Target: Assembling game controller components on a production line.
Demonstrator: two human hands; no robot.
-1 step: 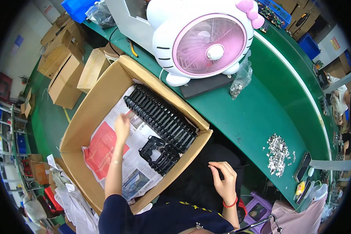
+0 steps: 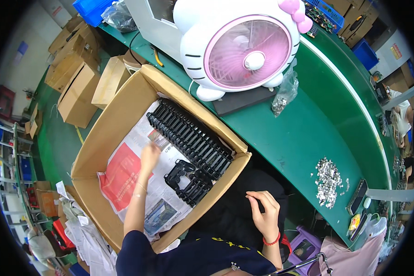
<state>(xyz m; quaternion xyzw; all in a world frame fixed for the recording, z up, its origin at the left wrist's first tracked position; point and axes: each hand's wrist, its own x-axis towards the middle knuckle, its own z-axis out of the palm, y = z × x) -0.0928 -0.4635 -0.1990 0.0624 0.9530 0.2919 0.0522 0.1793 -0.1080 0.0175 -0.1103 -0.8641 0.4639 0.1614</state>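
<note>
Inside a big cardboard box [image 2: 93, 158], my left hand [image 2: 150, 157] hovers over the newspaper lining [image 2: 160, 184], blurred by motion, so its fingers and anything in them cannot be made out. To its right stands a long row of black plastic parts [image 2: 188, 135], shaped like game controller shells and packed on edge. A shorter group of the same black parts [image 2: 195, 191] sits nearer me, with one gamepad-shaped part [image 2: 179, 174] leaning at its left end. Outside the box, my right hand [image 2: 265, 212] is raised over my lap, thumb and bent fingers apart, holding nothing visible.
A pink and white fan [image 2: 248, 55] stands on the green workbench [image 2: 280, 142] beyond the box. A heap of small silvery pieces [image 2: 327, 181] and a clear bag [image 2: 285, 94] lie on the bench. Cartons [image 2: 78, 94] stand at the left, and a purple stool [image 2: 303, 246] at the right.
My left hand has moved a little to the right and nearer me over the newspaper. My right hand and the black parts stay where they were.
</note>
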